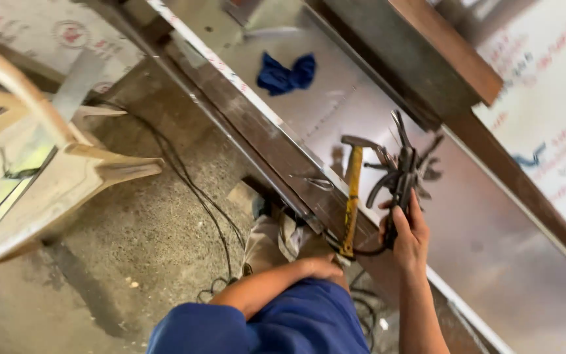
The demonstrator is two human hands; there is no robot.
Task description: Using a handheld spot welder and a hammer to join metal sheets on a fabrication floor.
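Observation:
My right hand [406, 231] grips a black hand tool with long levers and jaws [401, 172], held upright over a shiny metal sheet [492, 249]. A hammer with a yellow handle [351, 196] lies on the sheet just left of the tool, its head [360, 141] pointing away from me. My left hand [322, 267] rests low by the sheet's near edge, close to the hammer handle's end; its fingers are hidden. My blue sleeve [257, 324] fills the bottom of the view.
A blue rag [287, 74] lies farther up the sheet. A dark metal rail [257, 131] runs along the sheet's left edge. Black cables [198, 196] trail over the concrete floor. A pale plastic chair [40, 164] lies at left. A wooden beam [447, 46] crosses top right.

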